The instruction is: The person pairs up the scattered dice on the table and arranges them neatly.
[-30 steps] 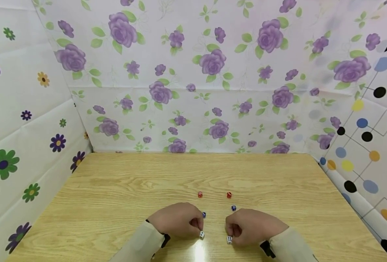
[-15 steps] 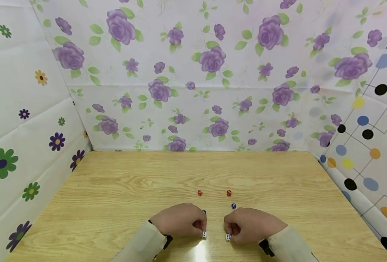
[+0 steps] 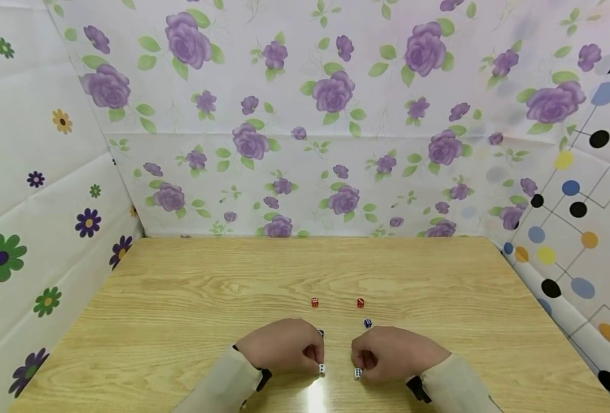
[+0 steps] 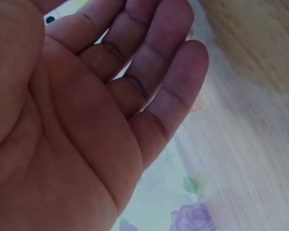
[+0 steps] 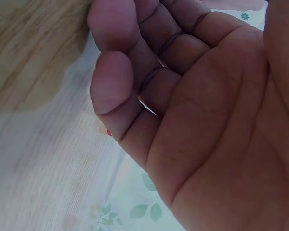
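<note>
In the head view my left hand [image 3: 286,347] pinches a white die [image 3: 322,370] between thumb and fingertips, low over the wooden table. Facing it, my right hand [image 3: 396,354] pinches a second white die [image 3: 358,373]. A narrow gap separates the two dice. Just beyond the left fingers sits a blue die [image 3: 321,333], partly covered by that hand. Another blue die [image 3: 368,323] lies behind the right hand. Farther back are two red dice, one on the left [image 3: 315,302] and one on the right [image 3: 360,303]. Both wrist views show palms with curled fingers; the pinched dice are hidden there.
The light wooden table [image 3: 222,269] ends at a cloth backdrop [image 3: 305,189] with purple roses. Flower-patterned cloth [image 3: 62,229] flanks it at the left, dotted cloth [image 3: 568,275] at the right.
My left hand has shifted slightly right with its white die, which has turned a little. My right hand's die has edged left, so the white dice are closer together. The view has tilted slightly.
</note>
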Demonstrator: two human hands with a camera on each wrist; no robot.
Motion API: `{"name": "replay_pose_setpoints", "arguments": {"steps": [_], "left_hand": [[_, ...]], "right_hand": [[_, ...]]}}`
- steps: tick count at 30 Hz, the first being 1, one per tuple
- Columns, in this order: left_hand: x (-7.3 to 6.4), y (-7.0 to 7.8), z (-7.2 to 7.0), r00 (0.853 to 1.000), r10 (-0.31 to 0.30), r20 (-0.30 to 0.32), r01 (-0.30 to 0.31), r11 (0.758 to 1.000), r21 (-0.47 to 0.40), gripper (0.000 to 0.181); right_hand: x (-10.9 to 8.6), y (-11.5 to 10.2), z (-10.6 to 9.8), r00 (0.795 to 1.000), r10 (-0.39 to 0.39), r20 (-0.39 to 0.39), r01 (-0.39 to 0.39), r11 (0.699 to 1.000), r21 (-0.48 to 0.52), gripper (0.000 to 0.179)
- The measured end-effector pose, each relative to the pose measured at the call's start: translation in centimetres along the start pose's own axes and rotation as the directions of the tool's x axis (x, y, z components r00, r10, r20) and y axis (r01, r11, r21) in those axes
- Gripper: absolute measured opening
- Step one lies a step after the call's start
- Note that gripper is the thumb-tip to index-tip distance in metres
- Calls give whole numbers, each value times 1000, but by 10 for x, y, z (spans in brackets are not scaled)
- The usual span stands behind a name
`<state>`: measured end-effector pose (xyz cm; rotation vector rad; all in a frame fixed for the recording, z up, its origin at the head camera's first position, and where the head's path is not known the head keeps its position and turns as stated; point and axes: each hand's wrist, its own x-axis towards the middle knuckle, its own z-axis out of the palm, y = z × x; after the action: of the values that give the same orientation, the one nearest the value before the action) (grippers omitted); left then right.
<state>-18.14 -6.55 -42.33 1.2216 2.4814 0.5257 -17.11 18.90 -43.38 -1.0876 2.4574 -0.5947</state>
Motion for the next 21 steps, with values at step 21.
{"name": "replay_pose_setpoints", "arguments": {"steps": [21], "left_hand": [[3,6,2,1000,-7,13,7,1000,-5,11]], "right_hand": [[0,-6,0,1000,-12,-4,12,1000,21,10]]}}
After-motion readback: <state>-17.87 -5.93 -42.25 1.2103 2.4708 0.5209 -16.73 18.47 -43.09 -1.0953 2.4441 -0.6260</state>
